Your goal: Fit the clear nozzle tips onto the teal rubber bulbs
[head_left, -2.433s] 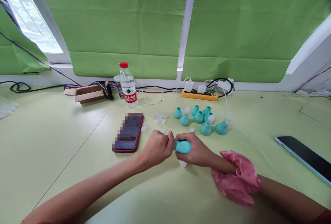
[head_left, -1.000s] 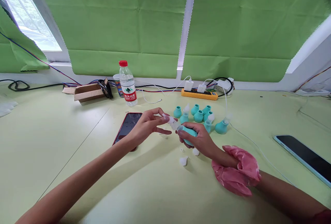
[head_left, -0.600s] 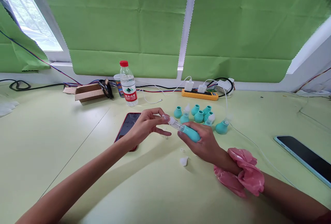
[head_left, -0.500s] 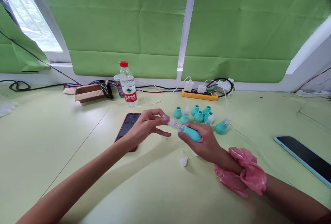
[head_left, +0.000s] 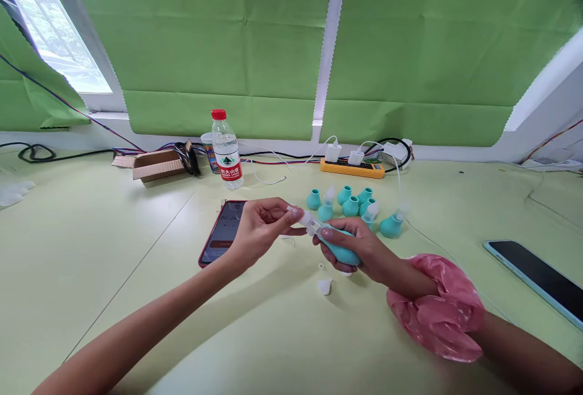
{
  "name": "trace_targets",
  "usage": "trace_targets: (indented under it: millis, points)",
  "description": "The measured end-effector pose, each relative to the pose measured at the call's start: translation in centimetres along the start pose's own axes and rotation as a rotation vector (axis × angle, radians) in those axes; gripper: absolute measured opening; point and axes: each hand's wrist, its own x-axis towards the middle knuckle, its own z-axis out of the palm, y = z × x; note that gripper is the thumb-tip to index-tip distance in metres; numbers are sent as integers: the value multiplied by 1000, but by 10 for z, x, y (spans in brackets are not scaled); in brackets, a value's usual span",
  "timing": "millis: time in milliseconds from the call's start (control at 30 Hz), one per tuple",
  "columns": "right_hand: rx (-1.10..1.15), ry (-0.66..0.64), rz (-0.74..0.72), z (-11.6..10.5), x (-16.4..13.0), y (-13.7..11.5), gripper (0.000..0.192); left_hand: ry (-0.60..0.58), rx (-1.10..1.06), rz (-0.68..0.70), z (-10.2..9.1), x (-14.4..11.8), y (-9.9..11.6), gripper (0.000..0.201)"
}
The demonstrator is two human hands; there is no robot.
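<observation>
My right hand [head_left: 350, 242] is wrapped round the teal squeeze bulb [head_left: 345, 253] of a nasal aspirator, its thumb on top near the clear tube [head_left: 313, 225]. The tube points up and to the left out of the bulb. My left hand [head_left: 266, 225] pinches the whitish soft tip [head_left: 298, 212] at the tube's far end between thumb and fingers. On the table below lie a small white cap-like piece [head_left: 325, 287] and a tiny ring [head_left: 321, 266]. Another white piece is partly hidden under my right hand.
Several teal bulbs [head_left: 350, 206] stand behind my hands, some with clear tips. A phone [head_left: 221, 231] lies left, another phone [head_left: 537, 279] right. Farther back are a water bottle [head_left: 228, 155], a paper cup [head_left: 209, 152], an open cardboard box [head_left: 159, 165] and an orange power strip [head_left: 352, 168] with cables.
My right hand has rolled, so its thumb now lies along the top of the bulb. My left fingers have closed in round the tip, and the left hand has shifted slightly right.
</observation>
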Motion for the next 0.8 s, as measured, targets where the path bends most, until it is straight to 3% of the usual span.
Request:
trace_targets:
  millis: [233,533,700,800]
  points:
    - [76,-92,176,-3,-2,-10,31,-24,93,21,0,0,5,19]
    - [138,-141,239,-5,1,-8,31,-98,0,-10,-3,3,-2,20]
    - [151,-146,225,-5,4,-1,30,-78,-39,-14,-4,5,-9,21]
    - [35,-141,96,-4,4,1,30,-76,-26,-2,-3,3,-4,21]
